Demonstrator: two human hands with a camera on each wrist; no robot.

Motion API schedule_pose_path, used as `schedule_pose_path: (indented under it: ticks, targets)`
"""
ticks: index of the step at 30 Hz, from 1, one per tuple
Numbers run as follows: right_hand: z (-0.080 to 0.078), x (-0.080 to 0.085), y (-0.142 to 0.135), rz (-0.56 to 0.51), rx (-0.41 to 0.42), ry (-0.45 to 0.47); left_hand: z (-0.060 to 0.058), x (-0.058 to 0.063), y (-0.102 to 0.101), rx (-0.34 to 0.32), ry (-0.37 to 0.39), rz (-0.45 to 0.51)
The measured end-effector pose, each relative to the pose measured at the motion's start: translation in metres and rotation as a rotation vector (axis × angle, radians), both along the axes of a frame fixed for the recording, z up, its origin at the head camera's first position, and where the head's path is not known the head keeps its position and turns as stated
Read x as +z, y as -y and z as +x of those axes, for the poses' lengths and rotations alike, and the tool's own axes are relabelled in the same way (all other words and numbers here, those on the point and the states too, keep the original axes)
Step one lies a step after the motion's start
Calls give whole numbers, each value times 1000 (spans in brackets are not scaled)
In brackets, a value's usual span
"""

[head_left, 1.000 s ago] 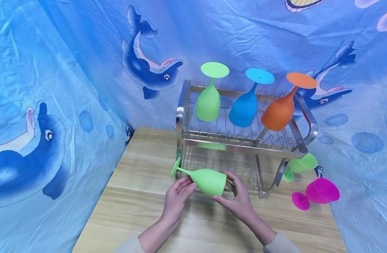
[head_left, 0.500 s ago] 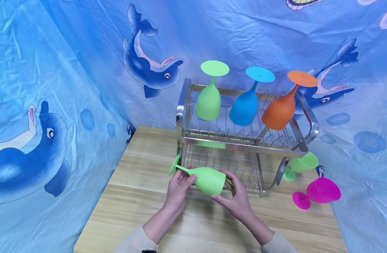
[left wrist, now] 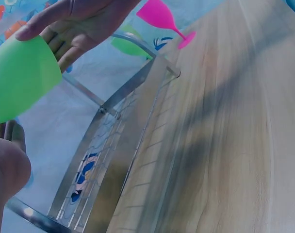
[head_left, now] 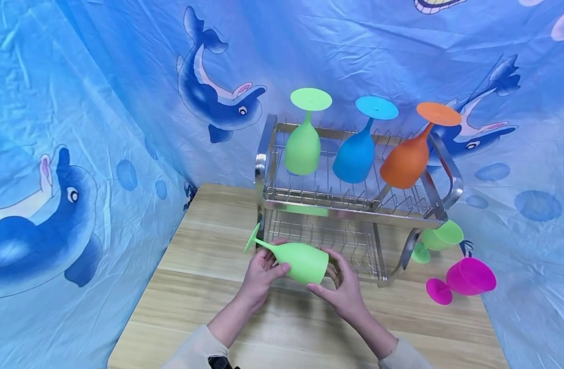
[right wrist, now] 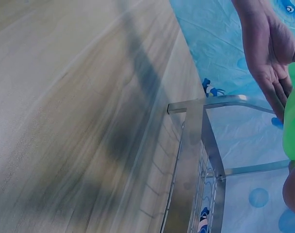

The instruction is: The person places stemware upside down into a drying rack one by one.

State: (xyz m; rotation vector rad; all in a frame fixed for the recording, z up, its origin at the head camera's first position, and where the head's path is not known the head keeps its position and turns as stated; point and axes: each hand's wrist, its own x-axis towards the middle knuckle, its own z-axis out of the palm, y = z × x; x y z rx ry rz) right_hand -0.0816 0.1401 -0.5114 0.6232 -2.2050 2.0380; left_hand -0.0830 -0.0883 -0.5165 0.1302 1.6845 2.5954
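A light green plastic goblet is held sideways between both hands in front of the rack, its foot toward the left and its mouth toward the right. My left hand grips it where the stem meets the bowl, thumb on the near side. At the rim, my right hand holds the bowl between thumb and curled fingers. The left wrist view shows the green bowl with a hand on each side of it, above the tabletop. In the right wrist view only part of the goblet shows at the edge.
A two-tier metal dish rack stands behind the hands. Upside down on its top tier are a green goblet, a blue goblet and an orange goblet. Right of it, another green goblet and a magenta goblet stand on the wooden table.
The held goblet has shifted slightly up and left, its foot turning more edge-on. My left thumb has moved farther along the bowl. My right hand keeps its hold at the rim.
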Motion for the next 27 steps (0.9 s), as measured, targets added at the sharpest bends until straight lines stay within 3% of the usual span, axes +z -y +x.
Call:
schedule_pose_path:
  ticks: [14, 23, 27]
  targets:
    - [3, -3, 4, -46, 9, 118, -2, 4, -3, 13, 39, -17]
    - [8, -4, 5, -87, 30, 216, 2, 6, -1, 31, 11, -30]
    - [9, -3, 6, -110, 7, 234, 8, 7, -1, 65, 55, -53]
